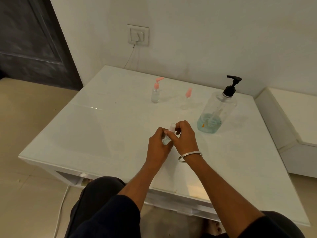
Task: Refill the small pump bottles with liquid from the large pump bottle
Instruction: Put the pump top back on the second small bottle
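Gripping small clear bottle (169, 134) (capless), both hands, upright

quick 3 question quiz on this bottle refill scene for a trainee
1. True or false: the large pump bottle is full to the neck.
2. Which pump is black? A) the far small pump bottle B) the large pump bottle C) the near small pump bottle
3. What do the left hand and right hand hold together?

Key:
1. False; blue liquid fills only its bottom part.
2. B
3. A small clear bottle above the table.
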